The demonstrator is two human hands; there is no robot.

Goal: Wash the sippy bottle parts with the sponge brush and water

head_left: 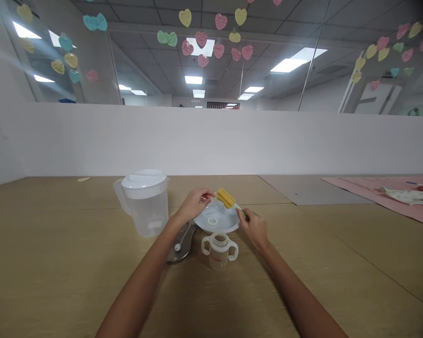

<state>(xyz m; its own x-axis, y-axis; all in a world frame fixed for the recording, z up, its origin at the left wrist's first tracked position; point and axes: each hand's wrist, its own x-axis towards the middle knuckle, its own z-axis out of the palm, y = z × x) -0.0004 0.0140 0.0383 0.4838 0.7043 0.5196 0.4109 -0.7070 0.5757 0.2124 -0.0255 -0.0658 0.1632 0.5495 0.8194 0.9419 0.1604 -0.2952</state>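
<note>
My right hand (254,228) is closed around the green handle of a bottle brush (226,198), its yellow sponge head tilted up to the left over a white bowl (234,226). At the bowl's far left side my left hand (196,204) has its fingers pinched together near the sponge. Something small and translucent seems to be at its fingertips, too unclear to name. A white ring (212,221) lies in the bowl. In front of the bowl stands an open baby bottle (219,256) with two white handles, upright and touched by neither hand.
A lidded translucent pitcher (150,209) stands to the left. Partly behind my left forearm lies a metal tray (176,255) with a thin white-tipped stick (178,246) on it. A pink cloth (384,188) with cloth items covers the far right. A white wall (211,141) bounds the table's back.
</note>
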